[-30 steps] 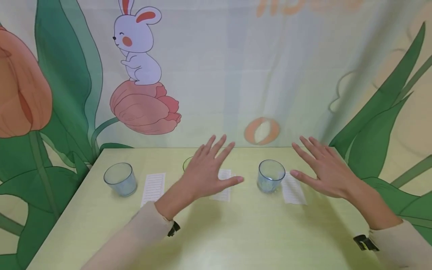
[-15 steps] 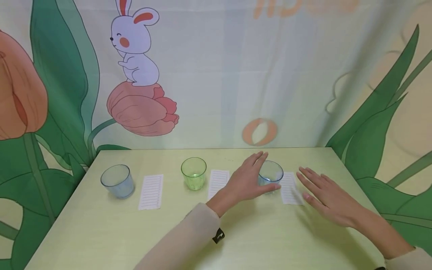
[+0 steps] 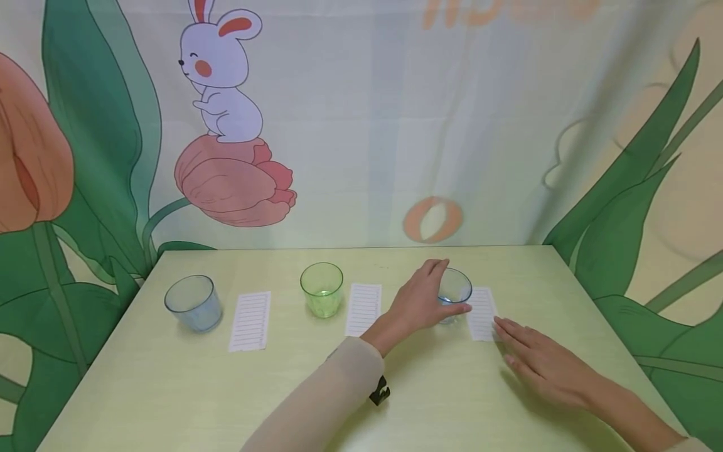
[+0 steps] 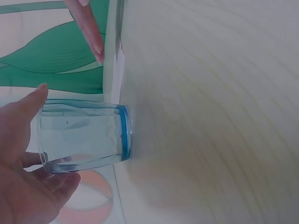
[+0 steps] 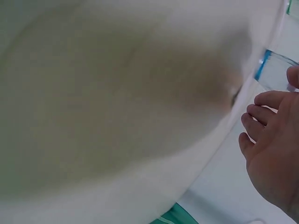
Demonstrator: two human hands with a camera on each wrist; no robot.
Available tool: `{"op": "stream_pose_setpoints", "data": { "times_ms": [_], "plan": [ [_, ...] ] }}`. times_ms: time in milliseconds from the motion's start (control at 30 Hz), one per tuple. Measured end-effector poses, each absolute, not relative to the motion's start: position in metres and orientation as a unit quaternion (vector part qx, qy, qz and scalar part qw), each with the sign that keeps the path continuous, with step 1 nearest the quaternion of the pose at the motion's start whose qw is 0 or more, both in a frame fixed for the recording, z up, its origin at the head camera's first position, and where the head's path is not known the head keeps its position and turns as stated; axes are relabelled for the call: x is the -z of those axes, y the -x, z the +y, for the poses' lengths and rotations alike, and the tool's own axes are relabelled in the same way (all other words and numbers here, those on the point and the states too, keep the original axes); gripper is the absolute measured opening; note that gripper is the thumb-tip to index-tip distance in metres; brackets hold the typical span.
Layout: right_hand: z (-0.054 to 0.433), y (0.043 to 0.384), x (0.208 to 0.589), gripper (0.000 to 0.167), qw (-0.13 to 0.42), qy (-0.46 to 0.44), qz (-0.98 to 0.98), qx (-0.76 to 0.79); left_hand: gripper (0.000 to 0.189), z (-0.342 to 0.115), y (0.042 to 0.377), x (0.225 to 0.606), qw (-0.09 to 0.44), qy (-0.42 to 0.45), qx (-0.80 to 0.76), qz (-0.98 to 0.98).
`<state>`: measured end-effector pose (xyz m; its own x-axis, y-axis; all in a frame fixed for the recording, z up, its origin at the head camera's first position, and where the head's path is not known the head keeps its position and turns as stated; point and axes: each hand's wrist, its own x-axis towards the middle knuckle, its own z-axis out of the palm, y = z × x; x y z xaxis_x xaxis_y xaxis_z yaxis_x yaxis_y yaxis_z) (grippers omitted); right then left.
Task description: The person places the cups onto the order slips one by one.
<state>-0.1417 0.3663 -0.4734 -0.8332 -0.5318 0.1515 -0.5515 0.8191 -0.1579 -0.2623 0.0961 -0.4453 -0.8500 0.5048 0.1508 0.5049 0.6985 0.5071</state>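
Observation:
A clear bluish drinking glass (image 3: 459, 293) stands upright on the table at centre right. My left hand (image 3: 415, 301) is around its left side, partly hiding it. In the left wrist view, the thumb lies at one side of the glass (image 4: 81, 133) near the rim, and curled fingers (image 4: 67, 186) are at the other. To the right, my right hand (image 3: 550, 367) is held low over the table with straight fingers and holds nothing. Its fingertips are beside a lined paper slip (image 3: 481, 314). The right wrist view shows that hand (image 5: 278, 144) with its fingers slightly bent.
A green glass (image 3: 322, 290) stands at the middle of the table (image 3: 169, 389), with a second lined slip (image 3: 363, 307) right of it. Farther left are a wider bluish glass (image 3: 194, 304) and a third slip (image 3: 250, 321). A printed curtain (image 3: 339, 125) hangs behind.
My left hand has moved right, from in front of the green glass to the bluish glass, uncovering the green one. The right hand has come down and nearer, its fingers closer together.

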Motion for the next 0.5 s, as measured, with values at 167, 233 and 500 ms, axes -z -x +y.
{"op": "stream_pose_setpoints", "data": {
  "times_ms": [167, 233, 500],
  "plan": [
    [0.3653, 0.1415, 0.4801, 0.057, 0.018, -0.271, -0.957, -0.103, 0.099, 0.0973, 0.2637, 0.4456, -0.003, 0.266, 0.264, -0.927],
    [0.3658, 0.1421, 0.4823, 0.058, 0.007, -0.268, -0.958, -0.101, 0.099, 0.0974, 0.2643, 0.4451, -0.004, 0.263, 0.265, -0.928],
    [0.3661, 0.14, 0.4818, 0.058, -0.017, -0.259, -0.959, -0.114, 0.099, 0.0984, 0.2668, 0.4439, -0.011, 0.257, 0.27, -0.928]
  ]
}}
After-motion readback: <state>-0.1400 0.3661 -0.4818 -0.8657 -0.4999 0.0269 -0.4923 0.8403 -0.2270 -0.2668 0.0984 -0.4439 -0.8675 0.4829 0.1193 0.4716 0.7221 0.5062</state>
